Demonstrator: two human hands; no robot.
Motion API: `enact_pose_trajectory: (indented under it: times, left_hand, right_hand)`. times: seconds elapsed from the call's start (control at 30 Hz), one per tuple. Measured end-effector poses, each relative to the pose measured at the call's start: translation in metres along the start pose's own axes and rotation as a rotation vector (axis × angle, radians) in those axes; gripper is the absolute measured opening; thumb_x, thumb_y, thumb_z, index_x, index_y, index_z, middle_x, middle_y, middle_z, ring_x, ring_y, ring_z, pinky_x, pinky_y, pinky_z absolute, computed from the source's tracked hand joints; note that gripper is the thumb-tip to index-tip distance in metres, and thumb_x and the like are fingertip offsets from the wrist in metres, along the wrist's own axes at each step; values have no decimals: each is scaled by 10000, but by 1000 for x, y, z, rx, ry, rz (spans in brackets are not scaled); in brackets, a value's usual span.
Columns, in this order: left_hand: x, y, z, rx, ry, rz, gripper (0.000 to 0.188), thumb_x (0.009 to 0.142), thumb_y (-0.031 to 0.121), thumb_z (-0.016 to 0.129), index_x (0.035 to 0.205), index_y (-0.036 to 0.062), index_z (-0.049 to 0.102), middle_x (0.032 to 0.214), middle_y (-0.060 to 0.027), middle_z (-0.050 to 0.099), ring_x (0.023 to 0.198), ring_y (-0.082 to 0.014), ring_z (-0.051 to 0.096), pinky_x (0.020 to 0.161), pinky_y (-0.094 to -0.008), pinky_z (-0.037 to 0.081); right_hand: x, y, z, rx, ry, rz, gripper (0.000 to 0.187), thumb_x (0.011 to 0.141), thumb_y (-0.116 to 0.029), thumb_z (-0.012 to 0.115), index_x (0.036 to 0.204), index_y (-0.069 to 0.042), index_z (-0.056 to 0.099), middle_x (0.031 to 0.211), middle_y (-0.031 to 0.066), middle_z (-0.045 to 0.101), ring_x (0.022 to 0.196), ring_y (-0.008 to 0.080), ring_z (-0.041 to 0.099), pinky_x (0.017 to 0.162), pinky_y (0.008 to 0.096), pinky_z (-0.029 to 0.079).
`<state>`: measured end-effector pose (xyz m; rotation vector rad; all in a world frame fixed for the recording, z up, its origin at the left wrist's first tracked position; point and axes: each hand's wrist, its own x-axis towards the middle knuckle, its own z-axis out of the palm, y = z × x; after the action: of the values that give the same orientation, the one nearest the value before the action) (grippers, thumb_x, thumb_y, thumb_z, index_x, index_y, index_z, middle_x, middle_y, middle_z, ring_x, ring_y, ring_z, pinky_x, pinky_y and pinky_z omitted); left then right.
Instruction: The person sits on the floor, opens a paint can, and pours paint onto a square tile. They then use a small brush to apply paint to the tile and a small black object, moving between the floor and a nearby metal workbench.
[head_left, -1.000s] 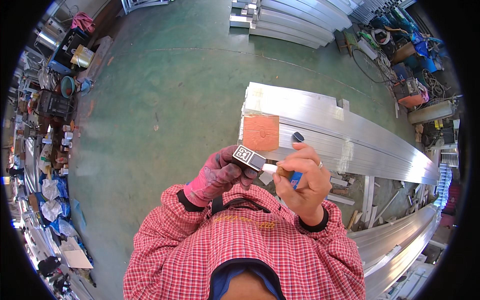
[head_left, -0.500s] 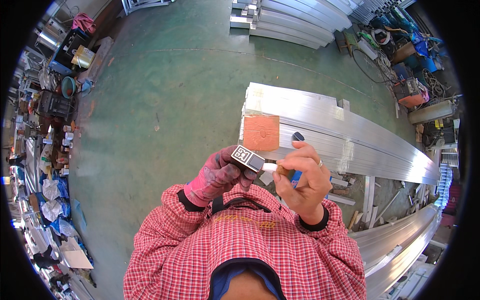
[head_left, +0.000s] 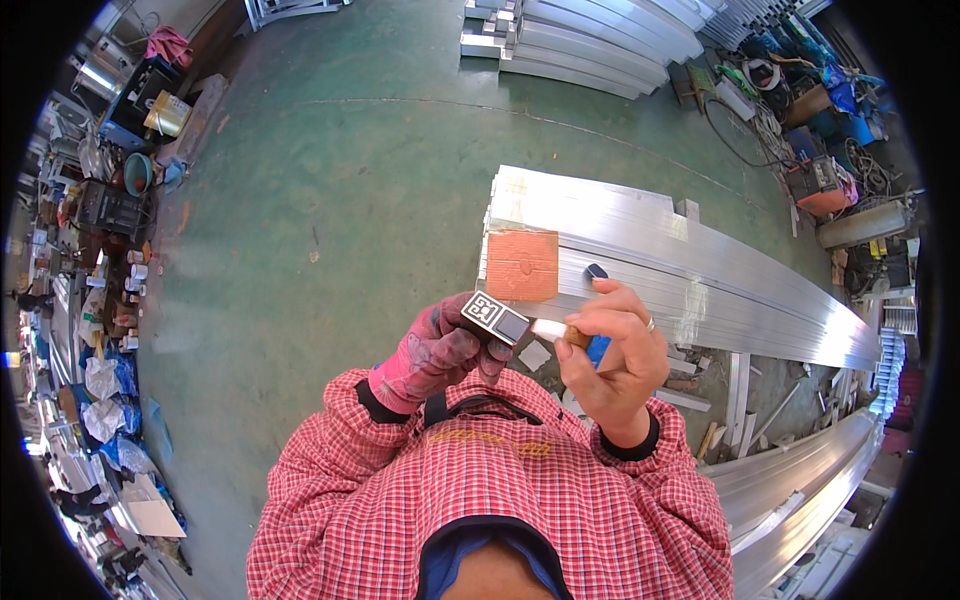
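Observation:
My left hand (head_left: 432, 350), in a stained pink glove, is closed around a small dark box (head_left: 494, 317). The box has a pale maze-like pattern and a grey square on its upper face. My bare right hand (head_left: 622, 370), with a ring on one finger, pinches a short white stick with a brown end (head_left: 549, 328). The white end points at the box's right end, with a narrow gap between them. Beyond my right fingertips, a small dark rounded piece (head_left: 597, 272) rests on the silver metal bars (head_left: 660, 225). An orange-brown cardboard piece (head_left: 522, 265) covers the bars' left end.
More silver bars (head_left: 590, 45) are stacked at the far side, and others (head_left: 800, 470) lie at the lower right. Offcuts (head_left: 738, 400) litter the floor beside them. Tools and a cylinder (head_left: 862, 225) crowd the right edge. Clutter and a bucket (head_left: 138, 172) line the left of the green floor.
My right hand has moved slightly right with the white stick, opening a gap between the stick and the box. The left hand and the box have hardly moved.

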<state>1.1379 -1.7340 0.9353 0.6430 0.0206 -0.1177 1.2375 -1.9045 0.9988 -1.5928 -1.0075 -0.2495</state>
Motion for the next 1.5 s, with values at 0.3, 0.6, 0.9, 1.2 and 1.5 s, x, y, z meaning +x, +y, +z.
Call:
enact_pose_trajectory:
  times: [0.3,0.6,0.9,1.2,1.5]
  left_hand:
    - [-3,-9,-2,-161,-22,10,525,856,400,653,1208,41,502,913,-39,600,730,-113,568,625,-231,468]
    - [-5,-14,7,-288,20,-21,503,909,439,559,1242,68,494,903,-6,562,703,-69,513,622,-191,432]
    - [-7,-14,5,-307,20,-12,506,912,452,545,1254,83,496,909,-2,559,706,-64,503,634,-187,435]
    - [-6,-12,8,-296,18,-27,486,912,458,545,1224,86,513,916,1,556,706,-63,490,641,-195,419]
    - [-6,-12,6,-416,35,-47,451,909,426,565,1173,66,503,884,6,538,671,-59,452,595,-186,387]
  right_hand:
    - [-2,8,2,11,46,-23,269,634,41,705,878,-41,628,719,40,638,703,191,589,788,370,465]
    - [3,4,10,-105,-26,-97,281,650,-8,757,896,-82,642,766,15,634,722,188,586,786,380,460]
    - [7,5,15,-116,-69,-124,251,670,5,712,896,-70,637,732,29,649,739,161,603,899,419,426]
    - [10,4,15,-143,-45,-126,253,650,-37,775,867,-90,656,783,16,635,693,177,587,806,395,459]
    - [5,11,10,-188,0,-105,235,668,-20,751,870,-79,645,775,22,656,729,179,603,852,401,454]
